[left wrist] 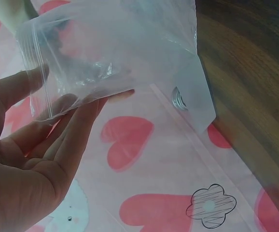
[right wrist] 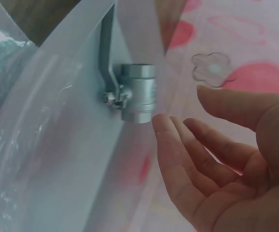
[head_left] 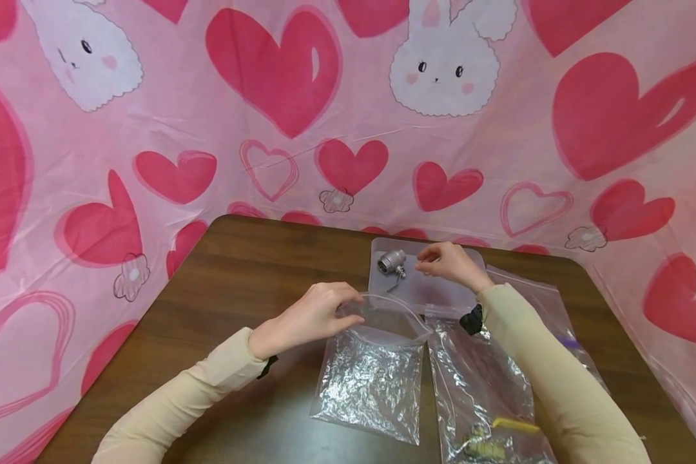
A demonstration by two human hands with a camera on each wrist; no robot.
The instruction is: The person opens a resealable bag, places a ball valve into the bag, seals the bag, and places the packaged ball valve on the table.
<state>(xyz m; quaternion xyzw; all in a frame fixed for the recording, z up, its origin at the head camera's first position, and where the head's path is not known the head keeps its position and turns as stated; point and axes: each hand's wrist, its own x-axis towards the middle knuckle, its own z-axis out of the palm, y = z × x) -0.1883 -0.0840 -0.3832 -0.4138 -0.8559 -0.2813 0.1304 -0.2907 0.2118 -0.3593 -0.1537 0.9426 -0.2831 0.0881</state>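
A clear zip bag [head_left: 371, 386] lies on the table with its mouth spread open. My left hand [head_left: 313, 316] is at the left of that mouth, and in the left wrist view the bag's zip edge [left wrist: 45, 77] passes between the thumb and fingers. A metal ball valve [head_left: 392, 261] with a lever handle [right wrist: 106, 48] rests on a translucent white tray [head_left: 435, 295] behind the bag. My right hand [head_left: 449, 263] hovers over the tray just right of the valve, fingers bent loosely and apart from the thumb, holding nothing. Its fingertips [right wrist: 162, 123] come close to the valve's end.
Right of the open bag lies another clear bag [head_left: 470, 367] with a yellow slider [head_left: 516, 425] and a yellowish piece [head_left: 484, 446] inside. A further bag with a purple slider [head_left: 570, 344] lies beyond my right forearm. A heart-patterned cloth [head_left: 301, 161] hangs behind the wooden table [head_left: 238, 277].
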